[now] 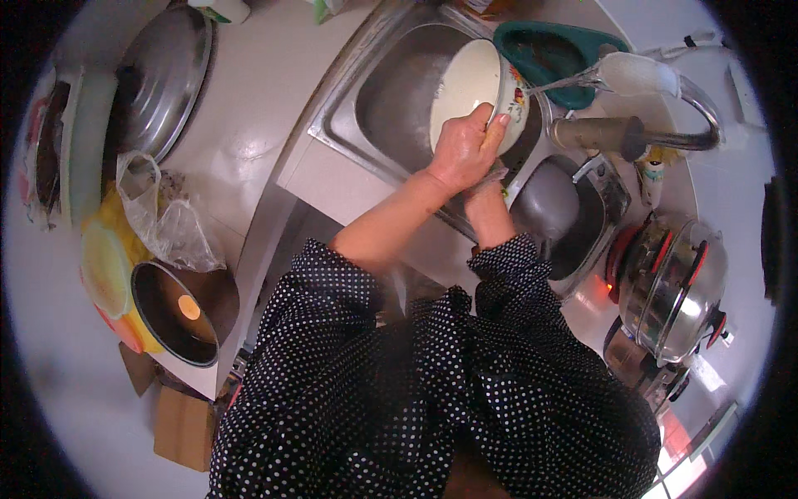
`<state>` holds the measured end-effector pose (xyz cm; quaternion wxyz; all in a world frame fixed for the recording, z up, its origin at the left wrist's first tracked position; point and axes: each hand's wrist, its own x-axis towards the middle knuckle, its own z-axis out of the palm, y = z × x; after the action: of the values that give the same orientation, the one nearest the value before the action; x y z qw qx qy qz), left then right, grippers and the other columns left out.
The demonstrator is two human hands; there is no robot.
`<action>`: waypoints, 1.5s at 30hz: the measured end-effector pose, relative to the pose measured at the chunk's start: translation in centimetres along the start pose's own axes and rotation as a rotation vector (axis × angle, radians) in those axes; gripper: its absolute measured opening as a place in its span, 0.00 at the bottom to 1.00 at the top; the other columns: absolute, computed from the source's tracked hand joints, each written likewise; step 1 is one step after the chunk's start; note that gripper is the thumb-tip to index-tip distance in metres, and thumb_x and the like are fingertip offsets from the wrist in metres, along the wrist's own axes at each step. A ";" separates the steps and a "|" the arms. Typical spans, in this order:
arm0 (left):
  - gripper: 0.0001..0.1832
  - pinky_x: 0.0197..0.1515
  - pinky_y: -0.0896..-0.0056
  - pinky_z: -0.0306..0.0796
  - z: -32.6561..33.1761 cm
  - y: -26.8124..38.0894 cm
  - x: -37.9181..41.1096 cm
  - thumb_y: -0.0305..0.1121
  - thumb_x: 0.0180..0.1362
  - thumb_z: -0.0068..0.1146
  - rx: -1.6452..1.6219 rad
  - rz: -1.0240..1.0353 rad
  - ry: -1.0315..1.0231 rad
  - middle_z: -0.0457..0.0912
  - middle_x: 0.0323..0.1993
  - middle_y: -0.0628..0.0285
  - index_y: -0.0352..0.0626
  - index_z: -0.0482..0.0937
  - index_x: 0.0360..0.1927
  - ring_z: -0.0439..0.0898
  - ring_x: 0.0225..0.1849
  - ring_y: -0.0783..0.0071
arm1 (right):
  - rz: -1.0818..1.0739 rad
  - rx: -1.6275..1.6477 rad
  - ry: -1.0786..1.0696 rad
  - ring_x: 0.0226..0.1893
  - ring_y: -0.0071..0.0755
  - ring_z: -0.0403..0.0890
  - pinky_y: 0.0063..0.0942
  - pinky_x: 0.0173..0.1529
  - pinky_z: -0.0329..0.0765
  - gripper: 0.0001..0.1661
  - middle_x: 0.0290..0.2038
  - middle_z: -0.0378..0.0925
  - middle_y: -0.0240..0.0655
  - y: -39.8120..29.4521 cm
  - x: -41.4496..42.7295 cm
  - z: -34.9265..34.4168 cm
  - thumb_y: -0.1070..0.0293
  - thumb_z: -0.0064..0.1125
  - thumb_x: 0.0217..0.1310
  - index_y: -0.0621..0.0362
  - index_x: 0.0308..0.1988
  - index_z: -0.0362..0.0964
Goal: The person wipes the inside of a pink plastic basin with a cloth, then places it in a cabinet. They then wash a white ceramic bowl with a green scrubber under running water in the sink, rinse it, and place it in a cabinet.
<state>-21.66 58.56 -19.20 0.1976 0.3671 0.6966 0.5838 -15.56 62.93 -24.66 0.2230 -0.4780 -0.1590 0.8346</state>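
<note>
An enamel-look bowl (464, 87), cream inside with a floral pattern on its outer wall, is tilted on its side over the larger basin of a steel double sink (389, 118). My left hand (467, 146) grips its near rim, thumb on the outer wall and fingers toward the inside. Water (561, 82) runs from the faucet (711, 118) onto the bowl's outer side. My right hand (488, 186) is behind and below the left one, mostly hidden; something thin and translucent shows by its wrist. Whether it holds anything cannot be seen.
A green plastic basin (564, 47) stands behind the sink. A rounded grey item (548, 199) fills part of the smaller basin. To the right is a glass-lidded pot (673, 290). A metal lid (168, 87), plastic bag (165, 218) and dark pan (177, 318) are at left.
</note>
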 end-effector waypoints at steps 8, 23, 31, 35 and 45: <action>0.12 0.28 0.52 0.68 0.0 -3.3 -0.9 0.38 0.60 0.48 0.352 0.263 -0.219 0.75 0.21 0.48 0.40 0.70 0.26 0.76 0.26 0.48 | 0.007 0.064 0.131 0.53 0.40 0.70 0.36 0.56 0.68 0.27 0.55 0.68 0.39 0.1 -3.6 0.5 0.48 0.32 0.66 0.52 0.54 0.64; 0.08 0.41 0.64 0.70 -2.5 -4.9 -2.0 0.30 0.44 0.53 0.789 0.517 -0.627 0.78 0.29 0.61 0.44 0.76 0.30 0.78 0.35 0.63 | -0.047 -0.480 0.008 0.34 0.37 0.77 0.34 0.35 0.75 0.20 0.35 0.75 0.41 -3.2 1.1 -5.8 0.59 0.56 0.54 0.68 0.36 0.70; 0.10 0.56 0.58 0.64 -10.3 -4.1 -0.2 0.27 0.43 0.61 0.670 0.629 -0.228 0.74 0.48 0.52 0.48 0.80 0.32 0.70 0.54 0.55 | -0.122 -0.443 0.075 0.29 0.35 0.75 0.34 0.33 0.72 0.12 0.29 0.74 0.40 -3.1 2.2 -6.9 0.69 0.53 0.51 0.70 0.31 0.70; 0.22 0.52 0.61 0.66 -9.2 -5.7 -1.8 0.35 0.54 0.60 -0.111 -0.280 0.117 0.72 0.50 0.54 0.42 0.70 0.52 0.72 0.51 0.62 | -0.199 -0.561 0.127 0.29 0.35 0.75 0.35 0.32 0.72 0.12 0.29 0.74 0.39 -2.8 2.0 -6.9 0.70 0.53 0.51 0.70 0.31 0.70; 0.22 0.37 0.60 0.76 -2.4 -8.9 -3.2 0.34 0.55 0.47 -0.555 -0.896 -0.100 0.74 0.43 0.47 0.28 0.66 0.49 0.78 0.40 0.59 | -0.205 -0.689 0.065 0.32 0.30 0.75 0.27 0.35 0.72 0.19 0.33 0.75 0.39 -1.6 1.8 -7.0 0.64 0.57 0.54 0.72 0.37 0.70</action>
<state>-23.75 54.17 -27.63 0.5505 -0.0055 0.5942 0.5865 -9.93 65.54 -28.64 0.1364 -0.5329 -0.4711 0.6895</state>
